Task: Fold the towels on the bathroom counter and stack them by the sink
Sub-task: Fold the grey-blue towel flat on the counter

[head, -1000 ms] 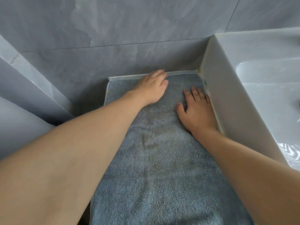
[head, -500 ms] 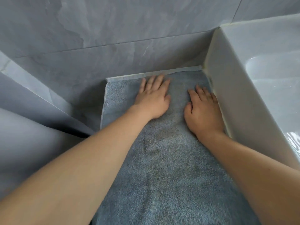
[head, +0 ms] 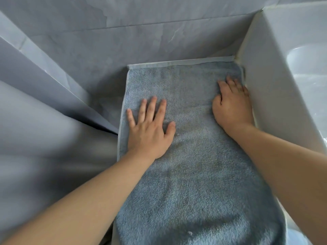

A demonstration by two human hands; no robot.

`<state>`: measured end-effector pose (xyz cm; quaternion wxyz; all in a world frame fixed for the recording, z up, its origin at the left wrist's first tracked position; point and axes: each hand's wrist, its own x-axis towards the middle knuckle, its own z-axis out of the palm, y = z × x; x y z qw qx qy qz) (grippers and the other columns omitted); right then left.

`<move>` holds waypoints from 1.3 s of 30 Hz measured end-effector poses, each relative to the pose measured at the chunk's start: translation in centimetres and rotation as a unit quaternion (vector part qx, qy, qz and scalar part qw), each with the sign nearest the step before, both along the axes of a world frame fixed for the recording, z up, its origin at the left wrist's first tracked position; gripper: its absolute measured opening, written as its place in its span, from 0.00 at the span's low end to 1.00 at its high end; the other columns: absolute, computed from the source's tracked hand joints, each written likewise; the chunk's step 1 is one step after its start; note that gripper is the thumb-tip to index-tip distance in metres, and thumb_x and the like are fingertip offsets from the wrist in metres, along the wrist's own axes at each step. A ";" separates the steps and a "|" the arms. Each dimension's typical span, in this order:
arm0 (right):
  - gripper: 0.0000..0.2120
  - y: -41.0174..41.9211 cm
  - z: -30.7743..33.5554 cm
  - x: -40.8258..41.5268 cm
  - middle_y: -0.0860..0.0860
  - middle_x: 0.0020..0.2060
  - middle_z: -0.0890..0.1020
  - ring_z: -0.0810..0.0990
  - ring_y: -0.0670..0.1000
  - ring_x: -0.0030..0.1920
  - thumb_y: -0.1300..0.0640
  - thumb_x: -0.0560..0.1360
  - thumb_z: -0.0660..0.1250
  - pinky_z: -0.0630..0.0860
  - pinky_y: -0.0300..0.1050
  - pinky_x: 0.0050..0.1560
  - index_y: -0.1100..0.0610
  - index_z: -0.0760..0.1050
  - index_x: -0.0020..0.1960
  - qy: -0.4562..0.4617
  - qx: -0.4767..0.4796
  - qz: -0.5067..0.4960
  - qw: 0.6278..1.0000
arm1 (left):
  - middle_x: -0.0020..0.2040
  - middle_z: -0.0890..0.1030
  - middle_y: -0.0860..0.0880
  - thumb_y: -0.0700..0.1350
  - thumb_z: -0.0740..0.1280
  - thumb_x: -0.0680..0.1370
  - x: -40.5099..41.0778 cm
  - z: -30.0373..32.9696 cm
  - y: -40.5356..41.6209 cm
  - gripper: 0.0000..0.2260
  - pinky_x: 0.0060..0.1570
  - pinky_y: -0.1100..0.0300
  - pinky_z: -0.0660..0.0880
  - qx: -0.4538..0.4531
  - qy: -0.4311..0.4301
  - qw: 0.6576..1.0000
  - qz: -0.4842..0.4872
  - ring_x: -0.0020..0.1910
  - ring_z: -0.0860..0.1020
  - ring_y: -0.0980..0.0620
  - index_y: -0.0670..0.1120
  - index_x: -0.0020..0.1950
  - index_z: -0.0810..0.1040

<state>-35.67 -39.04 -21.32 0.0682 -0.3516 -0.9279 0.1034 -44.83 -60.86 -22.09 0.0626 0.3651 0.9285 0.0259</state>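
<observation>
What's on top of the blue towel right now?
Both hands lie flat on the blue-grey terry towel: left hand near its left edge, right hand beside the white sink. Whatever's underneath is covered.

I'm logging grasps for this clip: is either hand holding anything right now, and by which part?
Nothing is held. The left hand lies flat on the towel near its left edge; the right hand rests on it beside the sink wall.

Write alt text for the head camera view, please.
Two bare hands press flat on a blue-grey towel beside a white sink: the left hand near its left edge, the right hand against the sink's side. Grey tiles stand behind.
</observation>
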 end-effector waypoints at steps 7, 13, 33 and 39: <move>0.28 -5.4 2.7 3.8 0.57 0.78 0.57 0.53 0.57 0.78 0.46 0.81 0.48 0.44 0.58 0.76 0.56 0.57 0.78 0.010 0.007 0.024 1.000 | 0.81 0.40 0.51 0.67 0.40 0.78 -0.2 -0.5 0.2 0.33 0.73 0.33 0.38 0.004 0.001 1.000 0.002 0.79 0.37 0.47 0.55 0.81 0.40; 0.32 -6.5 0.2 11.4 0.50 0.79 0.42 0.41 0.51 0.78 0.35 0.78 0.36 0.40 0.52 0.77 0.45 0.40 0.79 -0.137 -0.003 0.062 0.989 | 0.81 0.39 0.50 0.68 0.39 0.78 0.0 -0.5 0.1 0.34 0.73 0.32 0.38 -0.005 0.007 1.000 -0.007 0.79 0.37 0.46 0.54 0.81 0.39; 0.30 -12.4 1.9 10.5 0.54 0.79 0.49 0.45 0.55 0.79 0.41 0.80 0.43 0.31 0.56 0.73 0.51 0.50 0.79 -0.026 0.043 0.136 0.989 | 0.58 0.72 0.48 0.53 0.64 0.67 10.5 3.9 -15.0 0.24 0.61 0.49 0.74 0.282 -0.255 0.831 0.407 0.55 0.75 0.46 0.50 0.63 0.73; 0.32 -15.3 -0.8 11.2 0.49 0.79 0.43 0.39 0.51 0.78 0.35 0.79 0.40 0.35 0.59 0.75 0.45 0.43 0.80 -0.098 0.011 0.192 0.977 | 0.32 0.76 0.47 0.51 0.66 0.62 11.2 6.2 -16.7 0.10 0.33 0.59 0.70 0.218 -0.381 0.807 0.396 0.31 0.73 0.48 0.47 0.39 0.78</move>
